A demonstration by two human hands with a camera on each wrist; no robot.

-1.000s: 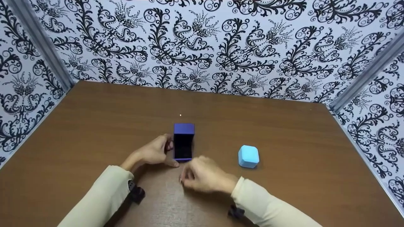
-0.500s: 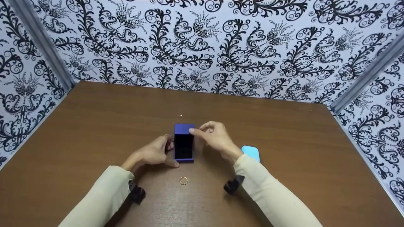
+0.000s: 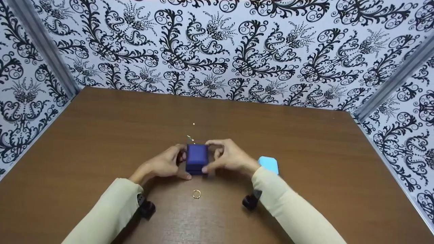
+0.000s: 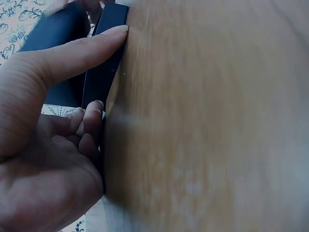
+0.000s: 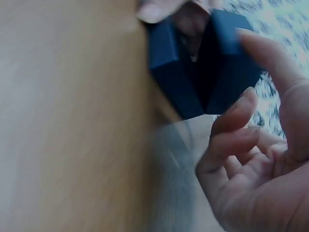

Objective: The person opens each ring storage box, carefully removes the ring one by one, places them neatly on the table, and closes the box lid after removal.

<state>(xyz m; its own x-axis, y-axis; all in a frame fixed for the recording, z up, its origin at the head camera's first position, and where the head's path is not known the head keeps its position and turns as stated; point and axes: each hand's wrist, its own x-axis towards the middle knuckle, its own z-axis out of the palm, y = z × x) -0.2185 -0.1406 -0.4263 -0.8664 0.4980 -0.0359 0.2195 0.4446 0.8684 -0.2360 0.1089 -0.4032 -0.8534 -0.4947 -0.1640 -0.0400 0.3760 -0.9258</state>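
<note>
Blue box on table, lid partly raised, both hands on it.
The left hand (image 3: 166, 161) holds the base (image 5: 175, 72) of the blue box (image 3: 197, 157) from the left, thumb at the near left corner and fingers along the left side. The right hand (image 3: 232, 156) holds the lid (image 5: 236, 72) by its right side, thumb at the near edge and index finger at the far edge; its other fingers are curled. A narrow dark gap separates lid and base; whether the interior contains anything cannot be told. The gold ring (image 3: 196, 198) lies outside, on the table (image 3: 135, 115), near side of the box. To the right, the light blue box (image 3: 269, 165) stands partly covered by the right wrist; its contents cannot be seen.
</note>
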